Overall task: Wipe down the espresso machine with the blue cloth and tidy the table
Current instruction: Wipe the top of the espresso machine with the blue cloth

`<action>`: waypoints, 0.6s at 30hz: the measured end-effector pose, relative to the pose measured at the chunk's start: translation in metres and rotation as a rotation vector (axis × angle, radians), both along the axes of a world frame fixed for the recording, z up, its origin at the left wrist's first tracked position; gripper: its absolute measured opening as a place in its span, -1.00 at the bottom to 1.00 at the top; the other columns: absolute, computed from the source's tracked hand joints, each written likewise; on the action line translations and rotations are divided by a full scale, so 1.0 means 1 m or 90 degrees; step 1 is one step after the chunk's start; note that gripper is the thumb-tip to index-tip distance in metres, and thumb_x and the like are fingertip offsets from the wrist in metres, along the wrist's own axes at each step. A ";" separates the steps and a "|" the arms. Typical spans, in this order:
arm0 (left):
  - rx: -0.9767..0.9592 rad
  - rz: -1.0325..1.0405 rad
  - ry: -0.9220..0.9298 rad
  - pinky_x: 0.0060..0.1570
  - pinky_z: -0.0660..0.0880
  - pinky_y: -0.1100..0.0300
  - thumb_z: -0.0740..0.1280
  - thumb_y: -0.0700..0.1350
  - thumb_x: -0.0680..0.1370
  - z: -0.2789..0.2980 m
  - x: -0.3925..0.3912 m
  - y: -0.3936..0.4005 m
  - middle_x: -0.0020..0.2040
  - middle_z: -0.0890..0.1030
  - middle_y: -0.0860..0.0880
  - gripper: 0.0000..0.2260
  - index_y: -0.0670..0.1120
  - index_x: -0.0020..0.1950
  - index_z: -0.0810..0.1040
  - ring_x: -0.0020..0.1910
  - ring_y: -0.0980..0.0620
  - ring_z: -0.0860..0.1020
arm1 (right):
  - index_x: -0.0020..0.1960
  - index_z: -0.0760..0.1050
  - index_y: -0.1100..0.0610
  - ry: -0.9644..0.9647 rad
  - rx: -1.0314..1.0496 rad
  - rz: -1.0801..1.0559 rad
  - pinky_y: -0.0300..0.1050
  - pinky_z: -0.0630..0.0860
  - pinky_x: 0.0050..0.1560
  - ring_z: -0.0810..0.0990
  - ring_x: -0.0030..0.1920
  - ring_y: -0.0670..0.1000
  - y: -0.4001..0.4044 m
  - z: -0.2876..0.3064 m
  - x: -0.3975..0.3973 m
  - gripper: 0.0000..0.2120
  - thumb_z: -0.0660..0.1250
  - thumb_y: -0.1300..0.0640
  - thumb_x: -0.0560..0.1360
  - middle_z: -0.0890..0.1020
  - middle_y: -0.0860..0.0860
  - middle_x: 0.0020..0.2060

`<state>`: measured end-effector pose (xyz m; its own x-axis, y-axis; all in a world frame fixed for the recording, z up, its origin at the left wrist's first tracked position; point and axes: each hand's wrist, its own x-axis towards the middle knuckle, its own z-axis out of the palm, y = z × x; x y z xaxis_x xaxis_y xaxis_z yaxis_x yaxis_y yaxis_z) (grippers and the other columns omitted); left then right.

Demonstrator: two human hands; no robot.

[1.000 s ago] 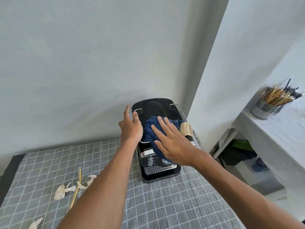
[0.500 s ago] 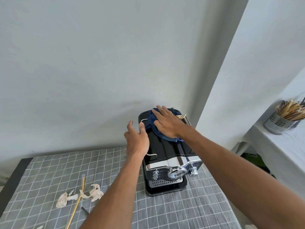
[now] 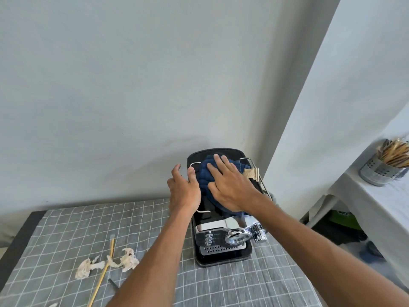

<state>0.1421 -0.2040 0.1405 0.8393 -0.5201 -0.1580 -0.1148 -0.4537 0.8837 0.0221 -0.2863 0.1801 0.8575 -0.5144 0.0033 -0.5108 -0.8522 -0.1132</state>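
The wiping step is in hand: the right hand (image 3: 232, 187) lies flat on the blue cloth (image 3: 207, 173), fingers straight and spread, pressing it onto the black top of the espresso machine (image 3: 221, 247), which stands at the back right of the table (image 3: 66, 229) against the wall. The left hand (image 3: 184, 189) rests on the machine's left upper edge, fingers relaxed and slightly apart, thumb toward the cloth; its grip holds nothing and looks to be steadying the body.

Both forearms reach forward from the bottom of the view, the right one crossing above the chrome front and portafilter (image 3: 243, 234).

The top seems only partly covered, so the next move likely calls for sweeping the cloth over the remaining top, then down the sides and chrome front, with the left hand bracing against sliding. Tidying looks untouched: crumpled paper scraps (image 3: 106, 263) and a thin wooden stick (image 3: 103, 275) lie on the checked tablecloth at the left.
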 end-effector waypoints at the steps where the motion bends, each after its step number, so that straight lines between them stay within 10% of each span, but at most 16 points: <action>1: 0.004 -0.003 -0.001 0.06 0.35 0.04 0.05 0.24 0.71 0.000 0.000 0.001 0.47 0.36 -0.14 -0.53 0.12 0.59 0.18 0.05 -0.02 0.42 | 0.63 0.10 0.22 0.003 -0.005 -0.005 0.17 0.06 0.61 -0.03 0.64 0.23 -0.009 0.002 0.009 -0.39 -0.03 -0.05 0.67 0.01 0.24 0.64; 9: 0.001 -0.026 -0.026 -0.02 0.41 0.05 -0.01 0.23 0.71 0.005 0.003 0.003 0.27 0.40 -0.07 -0.65 0.37 0.51 0.24 -0.13 0.13 0.50 | 0.39 0.38 0.32 0.021 0.009 0.003 0.16 0.04 0.56 0.10 0.57 0.27 -0.045 0.013 0.042 -0.56 -0.08 0.10 0.71 0.23 0.28 0.55; 18: 0.002 -0.020 -0.003 0.06 0.42 0.01 0.00 0.24 0.70 0.002 0.003 0.000 0.30 0.39 -0.08 -0.66 0.41 0.48 0.27 -0.03 -0.05 0.52 | 0.64 0.08 0.23 -0.055 0.054 0.018 0.16 -0.03 0.63 -0.12 0.65 0.22 0.038 -0.001 -0.045 -0.37 -0.06 -0.01 0.63 -0.03 0.24 0.65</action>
<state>0.1450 -0.2038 0.1421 0.8230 -0.5464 -0.1556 -0.1333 -0.4519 0.8820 -0.0226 -0.2484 0.1791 0.8700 -0.4918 0.0352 -0.4722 -0.8515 -0.2280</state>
